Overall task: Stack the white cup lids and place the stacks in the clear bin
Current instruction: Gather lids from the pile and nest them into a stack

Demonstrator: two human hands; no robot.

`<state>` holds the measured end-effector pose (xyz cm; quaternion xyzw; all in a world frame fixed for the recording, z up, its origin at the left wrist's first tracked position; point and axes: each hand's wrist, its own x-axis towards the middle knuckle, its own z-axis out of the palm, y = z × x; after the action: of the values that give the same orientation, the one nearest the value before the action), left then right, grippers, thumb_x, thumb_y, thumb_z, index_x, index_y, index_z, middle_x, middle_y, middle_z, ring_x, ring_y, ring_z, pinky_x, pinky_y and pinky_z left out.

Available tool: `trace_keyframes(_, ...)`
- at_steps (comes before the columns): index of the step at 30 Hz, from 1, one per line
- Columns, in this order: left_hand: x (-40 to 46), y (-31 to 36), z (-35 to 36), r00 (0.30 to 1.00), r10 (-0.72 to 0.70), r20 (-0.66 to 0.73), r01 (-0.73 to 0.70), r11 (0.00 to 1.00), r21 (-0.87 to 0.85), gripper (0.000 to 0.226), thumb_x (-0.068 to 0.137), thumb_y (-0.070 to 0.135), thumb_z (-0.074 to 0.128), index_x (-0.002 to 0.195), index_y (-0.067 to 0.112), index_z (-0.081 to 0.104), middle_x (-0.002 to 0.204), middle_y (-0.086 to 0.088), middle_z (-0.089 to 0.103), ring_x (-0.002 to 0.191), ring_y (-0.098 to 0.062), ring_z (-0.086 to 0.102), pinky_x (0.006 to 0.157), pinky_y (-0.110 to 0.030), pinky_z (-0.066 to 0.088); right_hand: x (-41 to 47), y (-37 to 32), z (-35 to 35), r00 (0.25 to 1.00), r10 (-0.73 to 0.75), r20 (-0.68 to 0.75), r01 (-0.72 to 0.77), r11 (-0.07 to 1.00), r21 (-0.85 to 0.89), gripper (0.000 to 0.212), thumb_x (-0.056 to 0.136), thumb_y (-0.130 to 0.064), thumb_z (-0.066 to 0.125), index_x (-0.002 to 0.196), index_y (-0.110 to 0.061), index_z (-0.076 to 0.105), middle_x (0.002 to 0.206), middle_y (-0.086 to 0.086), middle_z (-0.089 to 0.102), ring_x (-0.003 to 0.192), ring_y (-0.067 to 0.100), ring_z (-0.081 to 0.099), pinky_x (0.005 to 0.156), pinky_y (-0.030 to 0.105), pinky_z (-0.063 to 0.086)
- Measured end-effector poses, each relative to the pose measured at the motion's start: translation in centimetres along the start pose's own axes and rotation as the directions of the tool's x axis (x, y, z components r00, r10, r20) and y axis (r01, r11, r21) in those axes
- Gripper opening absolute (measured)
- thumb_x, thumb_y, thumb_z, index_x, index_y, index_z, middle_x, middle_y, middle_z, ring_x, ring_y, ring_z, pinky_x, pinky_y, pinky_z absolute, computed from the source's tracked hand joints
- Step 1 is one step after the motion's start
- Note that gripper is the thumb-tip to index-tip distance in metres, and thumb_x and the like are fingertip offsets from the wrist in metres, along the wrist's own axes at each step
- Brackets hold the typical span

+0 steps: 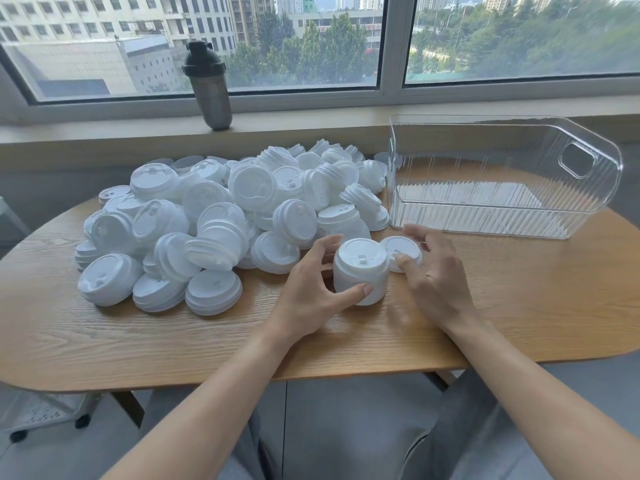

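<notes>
A big heap of white cup lids [221, 216] covers the left and middle of the wooden table [173, 341]. In front of the heap stands a short stack of white lids [360, 268]. My left hand [311, 296] grips this stack, thumb on its near side and fingers curled round its far left side. My right hand [436, 275] pinches a single white lid [403, 249] lying just right of the stack. The clear ribbed bin [502, 216] stands at the back right with nothing in it.
A dark shaker bottle [209, 88] stands on the window sill behind the heap. The table's front edge runs just before my forearms. Bare wood lies right of my right hand and in front of the bin.
</notes>
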<state>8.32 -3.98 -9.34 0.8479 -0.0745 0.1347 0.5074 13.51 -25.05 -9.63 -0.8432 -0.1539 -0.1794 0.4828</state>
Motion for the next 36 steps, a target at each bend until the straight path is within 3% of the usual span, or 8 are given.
trace_keyframes(3, 0.1, -0.1, 0.0, 1.0, 0.007, 0.006, -0.007, 1.0, 0.008, 0.085, 0.075, 0.035, 0.092, 0.146, 0.022, 0.047, 0.127, 0.024, 0.059, 0.121, 0.01, 0.055, 0.095, -0.005, 0.041, 1.0, 1.2, -0.6, 0.997, 0.048, 0.058, -0.04, 0.99, -0.136, 0.054, 0.085, -0.016, 0.074, 0.135, -0.019, 0.056, 0.132, -0.004, 0.055, 0.129, 0.016, 0.046, 0.109, 0.031, 0.037)
trace_keyframes(6, 0.0, 0.0, 0.0, 1.0, 0.009, 0.008, -0.009, 1.0, -0.006, 0.077, 0.075, 0.035, 0.091, 0.14, 0.023, 0.052, 0.127, 0.021, 0.063, 0.119, 0.008, 0.057, 0.094, -0.007, 0.043, 1.9, 1.9, -0.7, 0.982, 0.102, 0.161, -0.064, 0.972, -0.227, 0.068, 0.081, -0.027, 0.08, 0.141, -0.015, 0.052, 0.14, 0.0, 0.053, 0.135, 0.019, 0.042, 0.106, 0.023, 0.029)
trace_keyframes(10, 0.1, 0.0, -0.1, 1.0, 0.017, 0.004, -0.017, 1.0, 0.0, 0.072, 0.076, 0.036, 0.091, 0.138, 0.023, 0.055, 0.129, 0.017, 0.065, 0.121, 0.004, 0.058, 0.095, -0.009, 0.044, 2.2, 2.1, -0.4, 0.981, 0.113, 0.155, -0.064, 0.955, -0.289, 0.081, 0.075, -0.049, 0.084, 0.14, -0.015, 0.051, 0.134, 0.0, 0.054, 0.13, 0.019, 0.043, 0.107, 0.028, 0.033)
trace_keyframes(14, 0.1, -0.1, -0.1, 1.0, 0.019, -0.001, -0.019, 1.0, -0.008, 0.07, 0.076, 0.034, 0.091, 0.136, 0.022, 0.056, 0.128, 0.017, 0.065, 0.12, 0.003, 0.058, 0.095, -0.009, 0.045, 2.0, 2.5, -0.2, 0.988, 0.125, 0.094, -0.092, 0.95, -0.297, 0.071, 0.076, -0.051, 0.082, 0.134, -0.019, 0.054, 0.127, -0.004, 0.057, 0.125, 0.018, 0.046, 0.098, 0.025, 0.035)
trace_keyframes(20, 0.1, 0.0, -0.1, 1.0, 0.025, -0.01, -0.026, 1.0, -0.017, 0.08, 0.078, 0.04, 0.088, 0.147, 0.023, 0.05, 0.137, 0.018, 0.06, 0.123, 0.007, 0.056, 0.096, -0.009, 0.045, 1.7, 2.3, -0.3, 0.989, 0.138, 0.054, -0.113, 0.938, -0.328, 0.077, 0.078, -0.054, 0.078, 0.139, -0.016, 0.051, 0.131, -0.001, 0.059, 0.125, 0.023, 0.048, 0.104, 0.038, 0.04)
trace_keyframes(28, -0.1, 0.3, -0.3, 0.999, 0.029, -0.039, -0.031, 0.998, -0.05, 0.071, 0.077, 0.043, 0.088, 0.139, 0.029, 0.057, 0.129, 0.018, 0.065, 0.118, 0.003, 0.061, 0.094, -0.015, 0.051, 1.7, 2.6, -0.3, 0.99, 0.132, 0.058, -0.107, 0.94, -0.323, 0.061, 0.077, -0.05, 0.078, 0.126, -0.017, 0.062, 0.122, 0.001, 0.065, 0.117, 0.025, 0.053, 0.1, 0.042, 0.044)
trace_keyframes(36, 0.0, 0.0, -0.2, 0.998, 0.056, -0.037, -0.056, 0.998, -0.015, 0.075, 0.074, 0.045, 0.09, 0.139, 0.031, 0.055, 0.128, 0.015, 0.063, 0.122, -0.003, 0.058, 0.095, -0.02, 0.051, 1.8, 2.8, -0.2, 0.988, 0.125, 0.088, -0.091, 0.942, -0.324, 0.066, 0.079, -0.056, 0.075, 0.131, -0.017, 0.062, 0.127, 0.001, 0.065, 0.122, 0.022, 0.051, 0.103, 0.039, 0.043)
